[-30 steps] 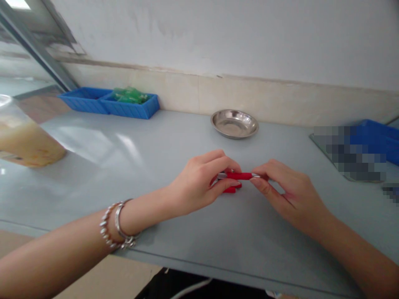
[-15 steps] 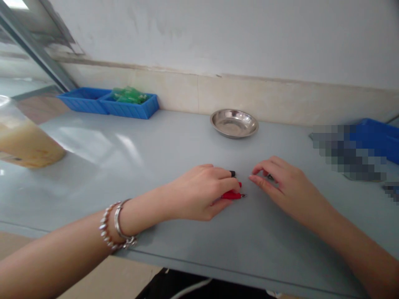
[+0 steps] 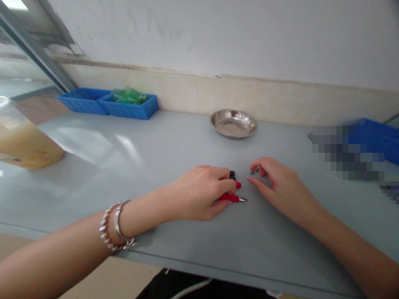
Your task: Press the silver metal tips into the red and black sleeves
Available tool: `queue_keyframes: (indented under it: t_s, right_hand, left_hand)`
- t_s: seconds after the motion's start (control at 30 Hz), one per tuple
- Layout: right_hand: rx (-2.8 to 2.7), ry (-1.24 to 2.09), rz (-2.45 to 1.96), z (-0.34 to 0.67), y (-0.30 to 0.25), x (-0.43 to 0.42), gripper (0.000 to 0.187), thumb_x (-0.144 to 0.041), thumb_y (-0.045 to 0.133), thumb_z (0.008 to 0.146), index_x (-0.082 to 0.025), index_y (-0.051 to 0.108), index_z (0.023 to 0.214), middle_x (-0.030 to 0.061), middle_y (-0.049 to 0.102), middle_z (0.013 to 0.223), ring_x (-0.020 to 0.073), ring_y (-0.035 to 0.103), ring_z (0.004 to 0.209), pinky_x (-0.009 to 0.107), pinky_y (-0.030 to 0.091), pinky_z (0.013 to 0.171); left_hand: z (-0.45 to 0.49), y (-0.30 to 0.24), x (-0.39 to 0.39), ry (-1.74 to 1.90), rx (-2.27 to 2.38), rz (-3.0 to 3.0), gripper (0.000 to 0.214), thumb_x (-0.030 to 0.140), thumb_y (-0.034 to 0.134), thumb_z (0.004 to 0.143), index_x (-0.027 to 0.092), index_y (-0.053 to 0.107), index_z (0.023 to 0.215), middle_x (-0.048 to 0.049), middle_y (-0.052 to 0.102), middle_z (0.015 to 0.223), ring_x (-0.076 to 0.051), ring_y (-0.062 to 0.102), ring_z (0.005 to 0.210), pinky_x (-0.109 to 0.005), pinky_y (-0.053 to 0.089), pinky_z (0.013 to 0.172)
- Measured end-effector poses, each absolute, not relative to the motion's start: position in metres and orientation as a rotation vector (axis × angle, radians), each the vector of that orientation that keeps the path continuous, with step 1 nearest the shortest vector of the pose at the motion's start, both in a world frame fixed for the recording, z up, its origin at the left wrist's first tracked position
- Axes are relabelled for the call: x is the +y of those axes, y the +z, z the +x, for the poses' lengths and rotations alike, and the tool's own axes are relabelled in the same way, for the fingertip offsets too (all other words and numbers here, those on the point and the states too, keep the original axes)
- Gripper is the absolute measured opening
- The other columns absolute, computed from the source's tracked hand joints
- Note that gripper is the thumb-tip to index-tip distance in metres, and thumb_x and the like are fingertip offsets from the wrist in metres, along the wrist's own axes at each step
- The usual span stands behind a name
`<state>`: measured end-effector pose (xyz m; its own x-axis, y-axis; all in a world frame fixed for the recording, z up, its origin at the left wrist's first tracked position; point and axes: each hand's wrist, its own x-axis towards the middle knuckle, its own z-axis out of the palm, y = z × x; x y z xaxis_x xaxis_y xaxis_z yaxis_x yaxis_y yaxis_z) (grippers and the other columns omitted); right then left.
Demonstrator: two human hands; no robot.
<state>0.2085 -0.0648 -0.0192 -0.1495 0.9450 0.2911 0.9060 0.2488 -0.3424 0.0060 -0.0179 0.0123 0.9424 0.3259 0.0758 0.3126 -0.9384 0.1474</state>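
Left hand (image 3: 202,194) is wrapped over a little bunch of pens on the grey desk (image 3: 174,145), palm down, with the thumb and fingers closed on a red pen (image 3: 230,198). That one's lying pretty much sideways, silver cone tip poking out past the thumb and pointing over to the right. Just beyond it, another red end (image 3: 238,185) peeks out from under the fingers, and a couple of black ends (image 3: 232,173) show a bit farther back (most of that bunch is hidden under the hand, so no idea how many there are).

Right hand (image 3: 279,182) is just across a small gap, fingers loosely curled, thumb and index tips apart. There's a tiny silvery piece (image 3: 252,172) right by the index finger, but it's too small for me to tell whether it's properly gripped or what shape it is.

Left wrist has a beaded bracelet (image 3: 104,232) plus a silver bangle (image 3: 117,222). Behind the hands there's a shallow metal dish (image 3: 233,125) near the wall. Blue bins (image 3: 131,111) sit back left with some green stuff (image 3: 129,95) in one, and a see-through container (image 3: 31,147) of something yellowish is at far left. Far right is another blue bin (image 3: 392,143), partly pixelated.
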Motion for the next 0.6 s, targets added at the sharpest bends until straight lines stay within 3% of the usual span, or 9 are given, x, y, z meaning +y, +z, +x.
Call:
queue_keyframes:
  t_s: [0.13,0.4,0.6]
  right_hand:
    - [-2.086,0.088,-1.641,0.2075,-0.0212,-0.065,0.023,-0.021,0.048,0.081,-0.016,0.052,0.103,0.0059,0.055,0.087,0.0178,0.054,0.08,0.03,0.042,0.069]
    - [-2.119,0.102,-1.661,0.207,-0.0223,-0.0637,0.011,-0.019,0.047,0.081,-0.017,0.057,0.084,0.0037,0.057,0.078,0.016,0.055,0.071,0.029,0.042,0.063]
    - [-2.067,-0.039,-1.681,0.2118,-0.0221,-0.0628,0.013,-0.021,0.05,0.079,-0.017,0.056,0.09,0.0047,0.055,0.083,0.0174,0.055,0.075,0.031,0.044,0.068]
  left_hand:
    - [0.0056,0.0129,-0.0177,0.139,0.501,2.932,0.019,0.026,0.045,0.085,0.017,0.058,0.094,-0.0042,0.051,0.083,-0.013,0.051,0.068,-0.024,0.041,0.063]
    - [0.0053,0.0155,-0.0189,0.101,0.533,2.809,0.02,0.024,0.042,0.087,0.017,0.06,0.092,-0.0055,0.047,0.09,-0.011,0.052,0.07,-0.022,0.044,0.069]
    - [0.0047,0.0148,-0.019,0.108,0.516,2.799,0.018,0.024,0.045,0.085,0.016,0.059,0.094,-0.0068,0.046,0.095,-0.011,0.053,0.073,-0.023,0.045,0.071]
